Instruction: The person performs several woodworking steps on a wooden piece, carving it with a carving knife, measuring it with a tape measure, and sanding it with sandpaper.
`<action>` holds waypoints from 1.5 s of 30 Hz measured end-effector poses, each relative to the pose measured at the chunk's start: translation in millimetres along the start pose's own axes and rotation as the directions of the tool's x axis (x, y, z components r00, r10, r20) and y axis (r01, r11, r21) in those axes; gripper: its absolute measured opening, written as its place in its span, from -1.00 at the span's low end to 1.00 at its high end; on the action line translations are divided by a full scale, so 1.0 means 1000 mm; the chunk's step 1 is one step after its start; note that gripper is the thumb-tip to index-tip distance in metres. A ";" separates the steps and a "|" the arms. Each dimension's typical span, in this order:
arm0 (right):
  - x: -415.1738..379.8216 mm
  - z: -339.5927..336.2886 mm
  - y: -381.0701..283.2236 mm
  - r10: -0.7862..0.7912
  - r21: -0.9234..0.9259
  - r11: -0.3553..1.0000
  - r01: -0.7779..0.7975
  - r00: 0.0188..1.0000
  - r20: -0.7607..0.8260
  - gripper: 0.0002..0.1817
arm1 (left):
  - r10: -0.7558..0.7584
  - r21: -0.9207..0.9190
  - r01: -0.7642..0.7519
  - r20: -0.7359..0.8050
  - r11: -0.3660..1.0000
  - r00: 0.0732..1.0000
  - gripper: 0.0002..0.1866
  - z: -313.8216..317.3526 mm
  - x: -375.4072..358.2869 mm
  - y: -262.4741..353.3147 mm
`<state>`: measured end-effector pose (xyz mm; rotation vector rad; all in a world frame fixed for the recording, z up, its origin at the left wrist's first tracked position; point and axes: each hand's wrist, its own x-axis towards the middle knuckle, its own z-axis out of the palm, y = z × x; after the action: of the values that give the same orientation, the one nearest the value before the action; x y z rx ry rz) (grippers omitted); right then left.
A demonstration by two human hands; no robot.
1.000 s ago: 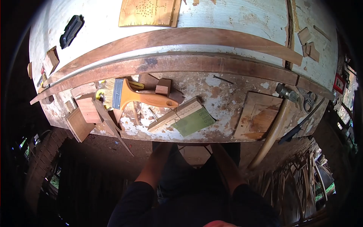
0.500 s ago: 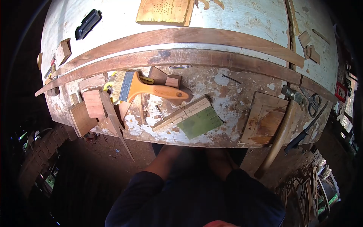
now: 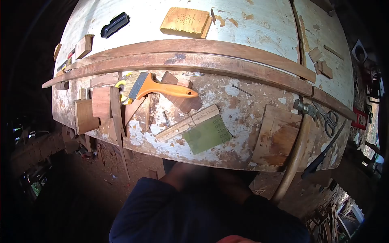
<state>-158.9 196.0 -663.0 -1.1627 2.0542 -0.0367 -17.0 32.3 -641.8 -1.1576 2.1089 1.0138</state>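
Both forearms reach down to the shadow at the bench's near edge. My left forearm (image 3: 177, 175) and my right forearm (image 3: 231, 183) come close together there. The fingers of both hands are hidden in shadow and under the edge, so anything they hold cannot be made out. Nearest to them on the bench (image 3: 241, 156) lies a green sandpaper sheet (image 3: 206, 135), partly under a pale wooden strip (image 3: 188, 122). A small metal piece (image 3: 166, 119) lies beside the strip. Farther back, a wide brush (image 3: 162, 87) with an orange handle rests on wood scraps.
A hammer (image 3: 298, 150) overhangs the right edge, beside a wooden panel (image 3: 274, 135), scissors (image 3: 331, 121) and a dark-handled tool (image 3: 318, 162). Long wooden strips (image 3: 243, 67) cross the bench. Wood blocks (image 3: 101, 106) lie left; a perforated block (image 3: 185, 22) and a black object (image 3: 115, 25) lie behind.
The camera view has shifted and tilted slightly. My forearms have drawn nearer to each other at the bench edge. The things on the bench keep their arrangement.
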 end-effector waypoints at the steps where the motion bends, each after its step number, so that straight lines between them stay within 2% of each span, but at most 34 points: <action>1: 0.006 0.003 -0.005 -0.010 -0.004 1.000 0.010 1.000 -0.002 -0.59 | 0.007 0.029 -0.007 -0.001 1.000 1.000 -0.39 -0.005 0.006 0.001; 9: 0.071 0.075 -0.028 -0.049 -0.054 0.998 0.045 0.996 -0.074 -0.58 | 0.093 0.185 -0.090 -0.007 0.979 0.996 -0.38 -0.038 0.025 0.006; 11: 0.070 0.058 -0.034 0.025 0.050 0.998 -0.026 1.000 0.017 -0.57 | 0.118 0.181 -0.110 -0.033 0.977 0.992 -0.38 -0.045 0.017 -0.002; 13: 0.058 0.033 -0.051 0.044 -0.072 0.996 -0.043 0.999 0.011 -0.63 | 0.144 0.147 -0.132 -0.073 0.980 0.987 -0.38 -0.045 0.004 -0.010; 14: 0.059 0.037 -0.051 0.051 -0.099 0.994 -0.052 0.999 -0.018 -0.63 | 0.146 0.106 -0.134 -0.114 0.985 0.983 -0.38 -0.042 -0.002 -0.016; 17: 0.059 0.028 -0.058 0.068 -0.094 0.993 -0.070 0.998 -0.018 -0.62 | 0.003 -0.243 -0.112 -0.407 0.963 0.914 -0.38 -0.022 -0.025 -0.031; 19: 0.057 0.029 -0.057 0.087 -0.077 0.993 -0.088 0.996 -0.015 -0.61 | -0.045 -0.373 -0.153 -0.474 0.915 0.879 -0.38 -0.021 -0.055 -0.031; 20: 0.061 0.033 -0.058 0.096 -0.079 0.992 -0.098 0.995 -0.029 -0.62 | -0.048 -0.341 -0.175 -0.555 0.924 0.830 -0.42 -0.017 -0.069 -0.031; 21: 0.066 0.037 -0.056 0.109 -0.085 0.990 -0.112 0.993 -0.038 -0.62 | -0.041 -0.370 -0.264 -0.643 0.891 0.764 -0.48 -0.010 -0.079 -0.031; 23: 0.091 0.035 -0.061 0.127 -0.057 0.990 -0.125 0.992 0.021 -0.61 | -0.099 -0.388 -0.316 -0.752 0.866 0.652 -0.55 -0.012 -0.112 -0.018; 25: 0.125 0.036 -0.071 -0.059 0.019 0.998 0.062 0.993 -0.101 -0.56 | -0.175 -0.470 -0.337 -0.756 0.816 0.630 -0.58 -0.008 -0.128 -0.014; 26: 0.164 0.053 -0.068 -0.074 0.175 0.980 0.092 0.991 -0.110 -0.55 | -0.214 -0.520 -0.368 -0.756 0.771 0.619 -0.58 -0.002 -0.132 -0.013; 27: 0.194 0.074 -0.066 -0.082 0.327 0.938 0.114 0.990 -0.112 -0.54 | -0.255 -0.571 -0.393 -0.746 0.721 0.616 -0.59 0.008 -0.139 -0.012; 28: 0.204 0.074 -0.073 0.060 0.710 0.695 -0.116 0.993 0.104 -0.54 | -0.281 -0.579 -0.391 -0.751 0.715 0.598 -0.59 0.013 -0.146 -0.008; 29: 0.210 0.065 -0.082 0.087 0.891 0.287 -0.353 0.936 0.342 -0.54 | -0.304 -0.582 -0.396 -0.761 0.710 0.574 -0.59 0.012 -0.151 -0.002; 32: 0.205 0.020 -0.093 -0.005 0.915 -0.171 -0.366 0.929 0.370 -0.51 | -0.278 -0.515 -0.444 -0.823 0.733 0.496 -0.59 0.002 -0.160 0.014; 36: 0.192 -0.026 -0.088 -0.147 0.962 -0.169 -0.214 0.971 0.190 -0.53 | -0.235 -0.420 -0.524 -0.894 0.741 0.382 -0.67 -0.018 -0.179 0.037; 39: 0.158 -0.075 -0.085 -0.234 0.957 0.275 0.091 0.972 -0.025 -0.56 | -0.178 -0.375 -0.603 -0.915 0.704 0.361 -0.78 -0.031 -0.190 0.039; 40: 0.154 -0.088 -0.074 -0.331 0.759 0.531 0.377 0.917 -0.223 -0.51 | -0.175 -0.394 -0.620 -0.906 0.678 0.385 -0.88 -0.034 -0.193 0.036; 41: 0.110 -0.129 -0.078 -0.371 0.620 0.668 0.411 0.907 -0.202 -0.60 | -0.147 -0.398 -0.610 -0.896 0.685 0.419 -0.88 -0.037 -0.198 0.033; 43: 0.076 -0.182 -0.069 -0.498 0.502 0.749 0.432 0.867 -0.003 -0.56 | -0.104 -0.409 -0.587 -0.870 0.699 0.482 -0.89 -0.039 -0.207 0.021; 45: 0.057 -0.206 -0.039 -0.517 0.608 0.685 0.402 0.856 0.016 -0.59 | -0.098 -0.323 -0.558 -0.914 0.764 0.395 -0.87 -0.039 -0.203 0.008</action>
<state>-276.2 64.0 -536.4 -1.1855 1.3685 -0.7388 73.9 99.3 -468.2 -2.1398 2.9815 1.4853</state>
